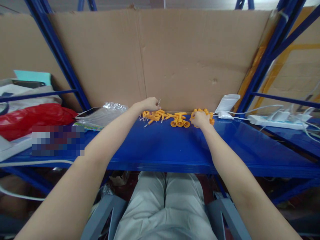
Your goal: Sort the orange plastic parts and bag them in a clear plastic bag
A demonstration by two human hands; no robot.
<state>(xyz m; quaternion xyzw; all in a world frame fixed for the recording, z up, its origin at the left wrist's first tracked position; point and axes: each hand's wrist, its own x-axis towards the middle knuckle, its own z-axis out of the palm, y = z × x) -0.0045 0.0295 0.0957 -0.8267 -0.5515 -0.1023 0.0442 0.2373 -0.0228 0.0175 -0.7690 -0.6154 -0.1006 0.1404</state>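
Note:
Near the cardboard at the back, my left hand is closed on a corkscrew, whose metal spiral sticks out past the fingers. Just below it lies a loose pile of yellow corkscrews, their handles crossing and metal spirals pointing various ways. Three yellow cone-ended sleeves lie in the middle, open ends facing me. Farther right, my right hand reaches into a cluster of yellow plastic pieces, fingers closed around one; the hand hides much of that piece.
All this lies on a blue metal shelf backed by a cardboard sheet. A clear plastic bag and a red bag are on the left. A white power strip with cables sits right. Blue posts flank the shelf.

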